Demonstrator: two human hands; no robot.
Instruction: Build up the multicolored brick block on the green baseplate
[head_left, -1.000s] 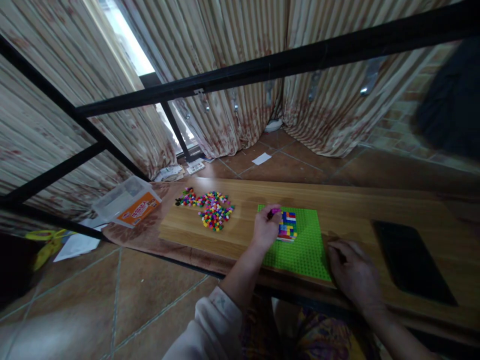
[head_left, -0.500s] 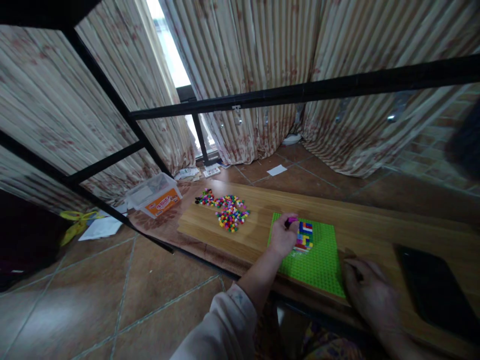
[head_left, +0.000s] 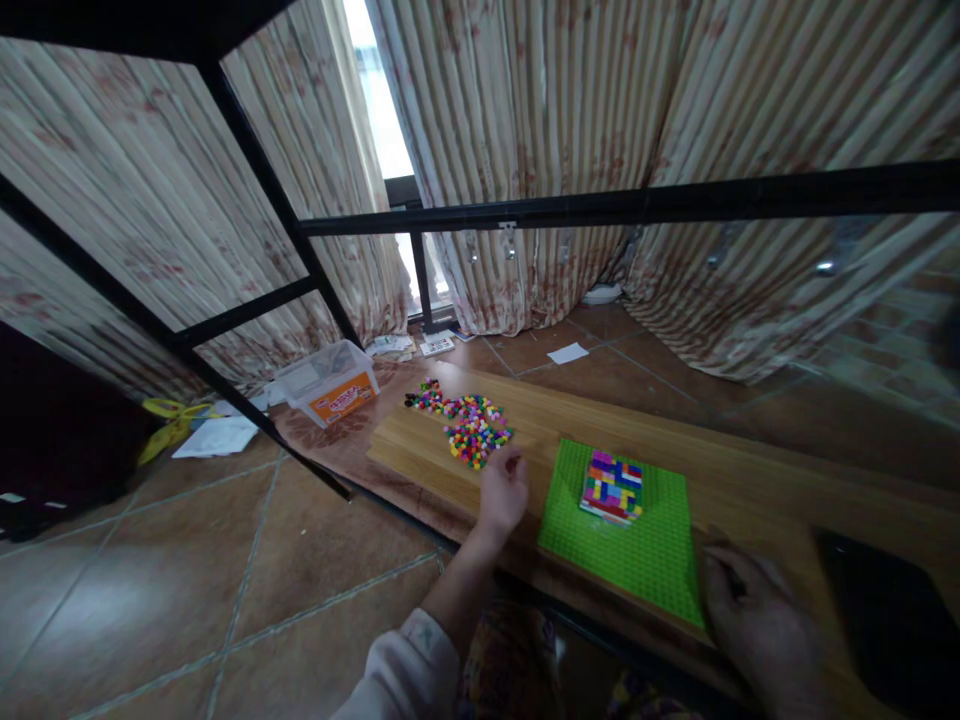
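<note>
A green studded baseplate [head_left: 660,540] lies on the wooden board, carrying a low block of coloured toy bricks [head_left: 615,488] near its upper middle. My left hand [head_left: 504,490] is at the near right edge of a pile of small loose bricks [head_left: 476,430]. Its fingers are curled; whether a brick is between them is too small to make out. Beside the baseplate's right edge rests my right hand [head_left: 761,615], fingers curled inward and slightly blurred. Anything inside its grip is hidden.
A clear plastic box [head_left: 330,385] with an orange label stands past the board's left end. To the right lies a dark phone-like slab [head_left: 885,620]. Black metal bars [head_left: 570,212] cross in front of striped curtains [head_left: 540,110]. The wooden board [head_left: 420,455] lies on brown cloth.
My left hand has left the brick block on the baseplate and moved left to the loose pile, uncovering the block. My right hand stays beside the baseplate. The camera view has shifted slightly.
</note>
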